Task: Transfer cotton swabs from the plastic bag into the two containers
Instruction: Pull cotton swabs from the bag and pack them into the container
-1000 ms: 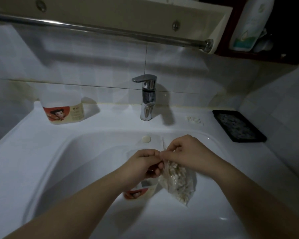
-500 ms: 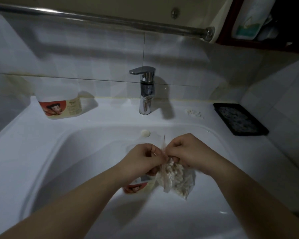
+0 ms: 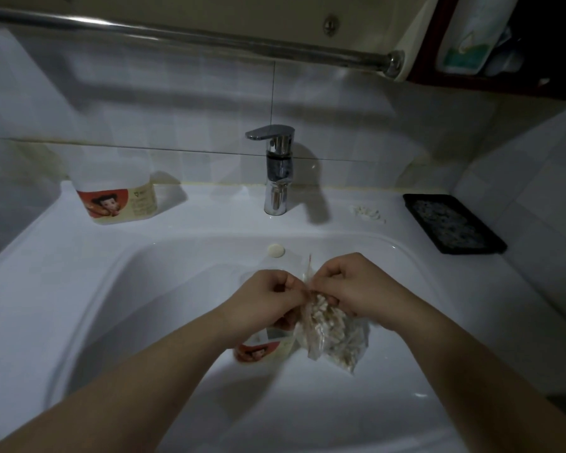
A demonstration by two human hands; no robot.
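Pinch and pull: nothing poured yet

Left hand (image 3: 268, 299) and right hand (image 3: 350, 286) meet knuckle to knuckle over the middle of the basin. Each has its fingers curled tight and clamped on the top edge of a small clear plastic bag (image 3: 334, 335), one hand on each side of the mouth. That grip looks meant to part the opening, though whether the mouth is open at all cannot be told from here. The bag hangs below the hands, its lower part bulging with pale cotton swabs (image 3: 324, 317), all of them apparently inside.

Just under the left wrist, and touching or nearly touching the bag's left side, a white plastic container with a red cartoon label (image 3: 258, 349) sits low in the white ceramic sink (image 3: 144, 322). It is probably put there so swabs can drop straight in. Its opening is hidden by the hand.

A second container with the same label (image 3: 115, 194) stands on the far left rim, well apart from the hands. A chrome tap (image 3: 276, 171) rises at the far middle. To its right lie a few loose white bits (image 3: 366, 212), then a black rectangular tray (image 3: 453, 223).
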